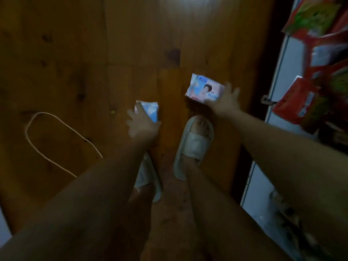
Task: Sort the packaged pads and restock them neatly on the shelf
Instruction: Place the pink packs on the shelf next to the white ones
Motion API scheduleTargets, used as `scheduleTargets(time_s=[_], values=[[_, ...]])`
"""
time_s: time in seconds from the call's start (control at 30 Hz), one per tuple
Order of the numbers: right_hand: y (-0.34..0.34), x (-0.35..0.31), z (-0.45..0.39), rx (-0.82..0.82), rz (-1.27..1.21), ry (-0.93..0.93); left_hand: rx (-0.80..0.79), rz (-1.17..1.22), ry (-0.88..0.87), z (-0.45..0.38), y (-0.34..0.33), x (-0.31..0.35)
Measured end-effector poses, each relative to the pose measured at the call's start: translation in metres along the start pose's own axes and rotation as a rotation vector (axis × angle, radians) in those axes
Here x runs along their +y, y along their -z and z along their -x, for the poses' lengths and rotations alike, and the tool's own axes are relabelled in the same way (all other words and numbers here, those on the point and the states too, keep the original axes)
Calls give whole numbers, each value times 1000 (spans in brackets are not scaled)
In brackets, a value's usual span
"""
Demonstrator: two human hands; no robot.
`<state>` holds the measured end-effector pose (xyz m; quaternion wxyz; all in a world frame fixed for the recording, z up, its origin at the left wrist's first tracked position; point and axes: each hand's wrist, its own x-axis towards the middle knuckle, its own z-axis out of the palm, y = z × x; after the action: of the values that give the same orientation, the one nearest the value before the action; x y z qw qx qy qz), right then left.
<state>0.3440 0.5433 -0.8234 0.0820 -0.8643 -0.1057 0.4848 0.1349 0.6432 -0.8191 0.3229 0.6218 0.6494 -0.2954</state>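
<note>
Looking down at a dim wooden floor, I see both arms stretched forward. My left hand [142, 125] grips a small blue and white pad pack [150, 110] from above, fingers wrapped round it. My right hand [224, 101] holds a pink and blue pad pack [204, 89] with a printed face on it, thumb under its lower edge and the other fingers spread behind it. The two packs are apart, both above the floor in front of my feet. A white shelf unit [276, 76] runs down the right edge.
Red and green packets [308, 98] hang or lean on the shelf at the right. My feet wear white slippers [194, 146] on the floor below my hands. A white cord [47, 140] loops on the floor at the left.
</note>
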Motion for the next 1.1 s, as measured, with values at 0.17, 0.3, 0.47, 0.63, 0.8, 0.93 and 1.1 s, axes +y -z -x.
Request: scheduleTargets(time_s=[0.17, 0.3, 0.47, 0.63, 0.8, 0.93, 1.1], values=[[-30, 4, -82, -128, 92, 87, 69, -15, -28, -58, -52, -7], [-34, 19, -74, -71, -67, 89, -31, 82, -37, -56, -33, -14], [-8, 11, 23, -1, -323, 42, -27, 219, -141, 7, 50, 22], [103, -45, 173, 16, -456, -17, -11, 53, -327, 139, 187, 104], [245, -86, 336, 193, -517, 18, -154, 106, -571, 301, 313, 180], [323, -99, 430, 326, -516, 2, -303, 345, -661, 386, 386, 218], [341, -116, 508, 467, -562, -70, -369, 213, -962, 444, 431, 224]])
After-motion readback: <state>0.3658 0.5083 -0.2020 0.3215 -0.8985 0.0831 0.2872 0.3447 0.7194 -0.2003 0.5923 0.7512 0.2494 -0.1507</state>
